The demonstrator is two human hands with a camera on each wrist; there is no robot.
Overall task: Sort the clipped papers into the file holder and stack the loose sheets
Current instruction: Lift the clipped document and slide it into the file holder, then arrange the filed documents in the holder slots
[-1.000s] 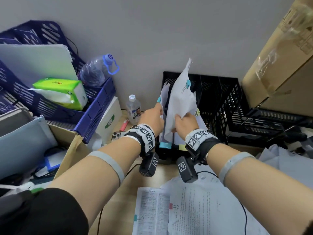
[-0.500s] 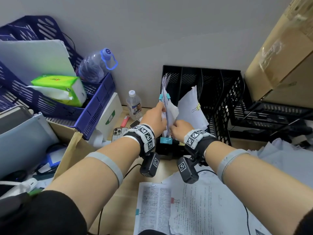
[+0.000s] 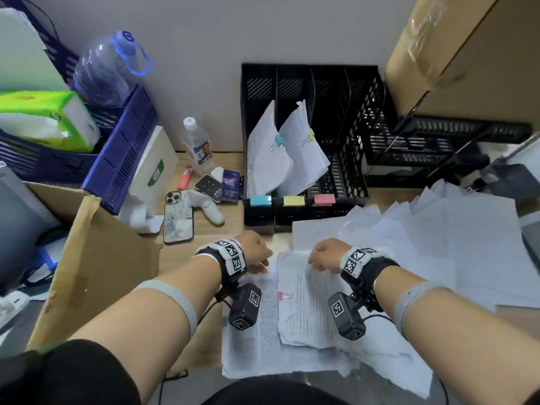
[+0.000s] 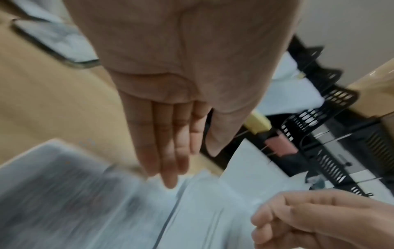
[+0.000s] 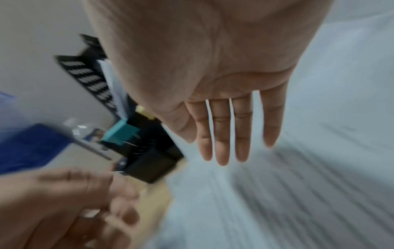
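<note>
Both hands hover empty, fingers straight, over the papers on the desk: the left hand [image 3: 253, 252] beside the right hand [image 3: 326, 255], which is above the pink-clipped bundle [image 3: 306, 299]. 2 clipped bundles [image 3: 287, 153] stand in the black file holder [image 3: 356, 159]; loose sheets [image 3: 432, 247] lie spread to the right.

I see a file holder [image 3: 355, 147] of matt black perforated plastic on my pale, smooth wood-look bench [image 3: 230, 226]. The clipped papers [image 3: 304, 299] look like thin matt printed paper. The phone [image 3: 178, 220] case shines glossy.
</note>
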